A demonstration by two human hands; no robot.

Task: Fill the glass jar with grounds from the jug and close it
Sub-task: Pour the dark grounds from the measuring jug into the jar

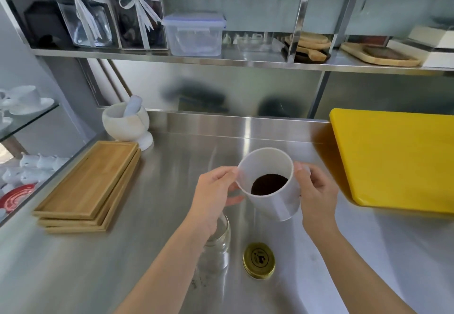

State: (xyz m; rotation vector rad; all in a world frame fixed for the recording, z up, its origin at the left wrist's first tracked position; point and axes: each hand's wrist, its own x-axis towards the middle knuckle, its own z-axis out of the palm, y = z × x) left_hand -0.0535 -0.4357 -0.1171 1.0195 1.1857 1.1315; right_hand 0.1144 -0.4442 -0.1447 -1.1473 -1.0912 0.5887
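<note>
A white plastic jug point(272, 205) with dark grounds point(269, 184) in its bottom is held above the steel counter, tilted toward me. My right hand point(317, 190) grips its handle side. My left hand point(212, 190) holds the rim on the spout side. Below my left wrist stands the clear glass jar point(218, 245), open and partly hidden by my forearm. Its gold lid point(258, 260) lies flat on the counter just right of the jar. A few dark specks lie on the counter near the jar's base.
A stack of bamboo trays point(91, 186) sits at the left. A white mortar with pestle point(126, 123) stands at the back left. A yellow cutting board point(395, 158) lies at the right. Shelves above hold containers and wooden boards.
</note>
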